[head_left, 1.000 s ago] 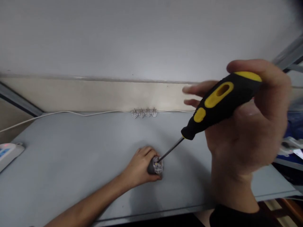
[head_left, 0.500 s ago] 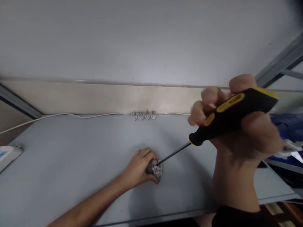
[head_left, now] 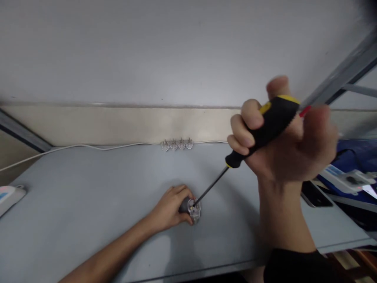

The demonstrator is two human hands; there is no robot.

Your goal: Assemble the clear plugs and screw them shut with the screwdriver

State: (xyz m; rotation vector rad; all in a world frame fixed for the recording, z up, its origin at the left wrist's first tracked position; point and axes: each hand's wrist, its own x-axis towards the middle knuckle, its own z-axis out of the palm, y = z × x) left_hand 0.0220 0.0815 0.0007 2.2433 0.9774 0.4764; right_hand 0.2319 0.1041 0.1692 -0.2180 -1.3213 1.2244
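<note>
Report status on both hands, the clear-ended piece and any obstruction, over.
Left hand gripping clear-ended piece. Right hand holding black-and-yellow screwdriver, shaft angled down to clear end. Nothing visibly blocking the shaft.

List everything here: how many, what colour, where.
Flat table: 1, grey, centre
Metal screwdriver: 1, black and yellow, above table
Rounded holder: 1, dark grey, near screwdriver tip
Plastic piece: 1, clear, on holder's end
Pronged plastic pieces: 4, clear, back row
Thin cable: 1, white, back
Oblong power strips: 2, white, left, right
Flat phone: 1, black, table's right
Fabric-like item: 1, blue, right
Metal posts: 2, grey, left, right
Wall: 1, grey-cream, behind
Mostly hidden object: 1, red, right
Sleeve: 1, black, bottom right
Left hand: 1, bare, around holder
Right hand: 1, bare, around screwdriver
</note>
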